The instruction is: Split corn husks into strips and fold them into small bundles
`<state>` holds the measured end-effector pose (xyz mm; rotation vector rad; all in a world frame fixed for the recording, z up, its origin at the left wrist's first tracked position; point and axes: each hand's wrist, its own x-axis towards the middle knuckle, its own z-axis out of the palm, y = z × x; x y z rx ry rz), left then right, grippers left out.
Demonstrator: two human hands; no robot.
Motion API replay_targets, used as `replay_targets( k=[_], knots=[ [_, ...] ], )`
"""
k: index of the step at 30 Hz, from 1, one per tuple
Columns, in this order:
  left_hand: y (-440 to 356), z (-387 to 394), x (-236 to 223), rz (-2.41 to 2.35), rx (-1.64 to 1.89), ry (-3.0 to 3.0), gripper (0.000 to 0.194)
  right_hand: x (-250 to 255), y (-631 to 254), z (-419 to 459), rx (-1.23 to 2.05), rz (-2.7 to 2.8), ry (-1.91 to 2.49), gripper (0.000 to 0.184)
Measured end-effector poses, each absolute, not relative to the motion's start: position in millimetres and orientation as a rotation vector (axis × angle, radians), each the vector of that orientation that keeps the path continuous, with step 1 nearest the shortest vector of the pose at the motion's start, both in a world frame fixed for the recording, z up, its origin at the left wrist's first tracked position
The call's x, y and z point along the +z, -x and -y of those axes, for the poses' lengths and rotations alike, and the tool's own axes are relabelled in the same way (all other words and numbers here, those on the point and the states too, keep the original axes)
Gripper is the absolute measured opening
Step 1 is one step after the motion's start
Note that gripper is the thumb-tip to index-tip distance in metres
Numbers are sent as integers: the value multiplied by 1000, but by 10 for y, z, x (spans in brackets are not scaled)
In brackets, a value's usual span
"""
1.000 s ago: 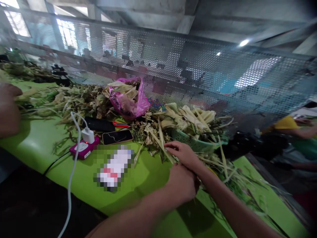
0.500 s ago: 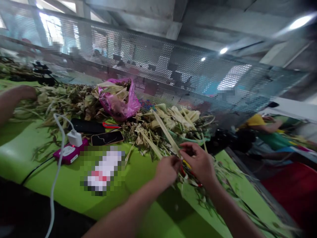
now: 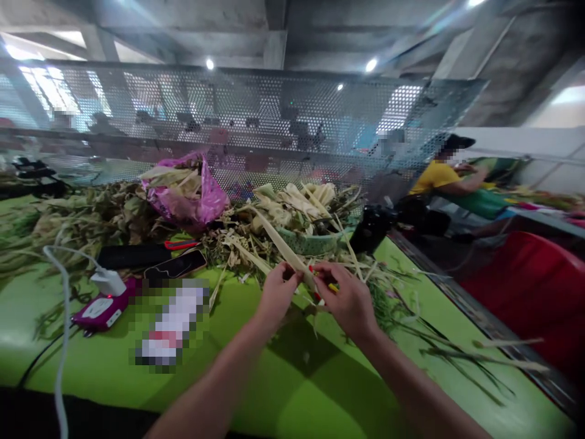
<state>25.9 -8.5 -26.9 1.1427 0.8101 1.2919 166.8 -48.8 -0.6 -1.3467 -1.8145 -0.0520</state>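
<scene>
My left hand (image 3: 276, 291) pinches a long pale dried leaf strip (image 3: 278, 246) that rises up and to the left over the bright green table (image 3: 292, 390). My right hand (image 3: 348, 297) is closed beside it, gripping the strip's near end together with a small tool with red and yellow parts (image 3: 325, 286). The two hands almost touch. Behind them lies a heap of dried leaves (image 3: 256, 238) around a green basket (image 3: 315, 241).
A pink plastic bag (image 3: 192, 198) of leaves sits at the back. Left of the hands lie a phone (image 3: 176, 266), a black case (image 3: 130, 256), a magenta power strip (image 3: 98, 309) with a white charger and cable, and a blurred packet. A perforated metal screen (image 3: 274, 122) backs the table. A person in yellow (image 3: 439, 177) sits at right.
My hands have come together on the leaf strip and lifted it off the heap. The view has swung right, so another person's hand at left has left the frame.
</scene>
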Motion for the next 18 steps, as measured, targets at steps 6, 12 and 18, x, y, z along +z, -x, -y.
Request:
replay_targets(
  k=[6, 12, 18],
  knots=[
    [-211, 97, -226, -742, 1273, -1166, 16, -48, -1698, 415, 365, 1726, 1373, 14],
    [-157, 100, -184, -876, 1260, -1251, 18, -58, -1668, 343, 842, 1523, 1269, 18],
    [-131, 109, -203, -910, 1252, -1185, 20, -92, -1670, 309, 912, 1471, 1211, 20]
  ],
)
